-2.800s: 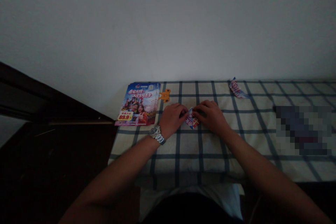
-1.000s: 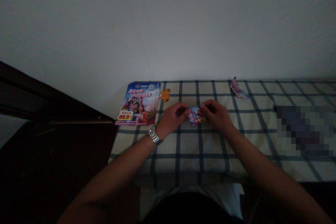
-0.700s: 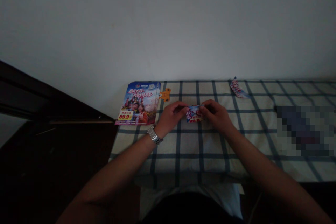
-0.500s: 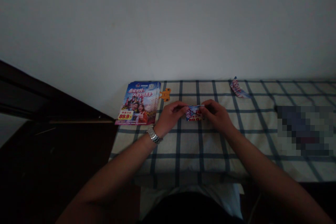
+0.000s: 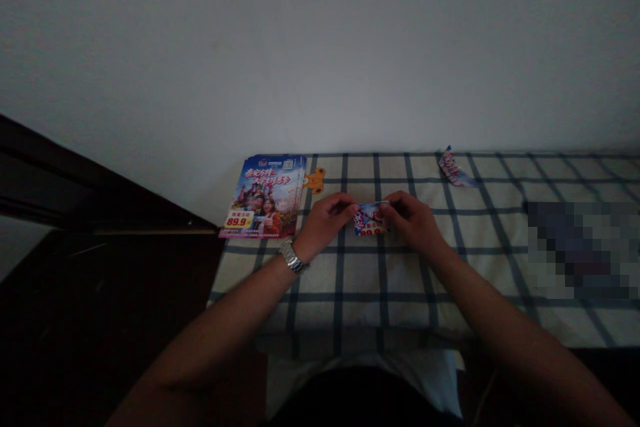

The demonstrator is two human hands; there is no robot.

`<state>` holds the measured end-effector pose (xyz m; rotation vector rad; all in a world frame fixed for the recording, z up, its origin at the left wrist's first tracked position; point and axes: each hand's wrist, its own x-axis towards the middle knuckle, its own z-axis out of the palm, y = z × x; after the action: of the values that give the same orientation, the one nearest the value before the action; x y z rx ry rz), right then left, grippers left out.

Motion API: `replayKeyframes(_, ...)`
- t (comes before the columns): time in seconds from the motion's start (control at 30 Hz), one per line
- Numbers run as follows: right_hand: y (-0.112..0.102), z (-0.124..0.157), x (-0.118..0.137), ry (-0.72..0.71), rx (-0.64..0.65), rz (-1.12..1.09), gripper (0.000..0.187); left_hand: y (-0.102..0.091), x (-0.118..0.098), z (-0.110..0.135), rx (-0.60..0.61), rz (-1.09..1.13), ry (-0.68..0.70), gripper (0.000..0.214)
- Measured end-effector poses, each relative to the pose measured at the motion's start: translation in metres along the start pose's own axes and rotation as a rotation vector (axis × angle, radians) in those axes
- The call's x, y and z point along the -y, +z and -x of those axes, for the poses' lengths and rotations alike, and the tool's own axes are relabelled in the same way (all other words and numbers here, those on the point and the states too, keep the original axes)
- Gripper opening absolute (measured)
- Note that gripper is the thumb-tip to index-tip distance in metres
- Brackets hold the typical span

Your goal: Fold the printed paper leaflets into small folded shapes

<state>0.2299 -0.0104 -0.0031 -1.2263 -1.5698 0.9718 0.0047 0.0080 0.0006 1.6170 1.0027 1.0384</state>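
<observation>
Between my two hands is a small folded paper flyer (image 5: 371, 219), printed in blue, red and white with part of a red price on its lower edge. My left hand (image 5: 331, 217) pinches its left side between thumb and fingers; a metal watch (image 5: 294, 257) is on that wrist. The fingers of my right hand (image 5: 411, 217) close on its upper right corner. A thin pale edge shows along the flyer's top. Left of my hands lies a stack of flyers (image 5: 264, 197) with the same kind of print and a yellow price box.
A checked cloth (image 5: 360, 280) covers the surface, which meets a white wall (image 5: 320, 47). An orange bear-shaped piece (image 5: 315, 181) lies beside the stack. Farther right are a crumpled printed paper strip (image 5: 453, 168) and a pixelated dark object (image 5: 580, 250).
The folded flyer's front has tipped slightly, so a little more of its print shows and its lower edge sits lower. Both hands keep their pinch in nearly the same place.
</observation>
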Motion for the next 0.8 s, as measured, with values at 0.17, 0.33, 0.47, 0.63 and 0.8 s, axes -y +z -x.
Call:
replayKeyframes(0.17,0.0006,0.0001,0.0020,0.015,-0.019,0.013,0.025,0.0014,0.0004,0.0008,0.011,0.042,0.051,0.020)
replayKeyframes(0.33,0.0024,0.0006,0.0075,0.032,-0.034,0.019,0.029,0.0023,-0.0056,0.0026,0.012,-0.025,0.072,0.017)
replayKeyframes(0.47,0.0031,0.0015,0.0083,0.030,-0.019,0.029,0.029,0.0019,-0.0067,0.0028,-0.011,-0.040,0.057,0.017)
replayKeyframes(0.63,0.0028,0.0021,0.0068,0.023,0.011,0.029,0.029,0.0012,-0.0040,0.0022,-0.020,-0.060,0.035,0.020)
replayKeyframes(0.8,0.0029,0.0021,0.0075,0.027,0.023,0.025,0.031,0.0005,-0.0035,0.0022,0.002,-0.043,0.006,0.023)
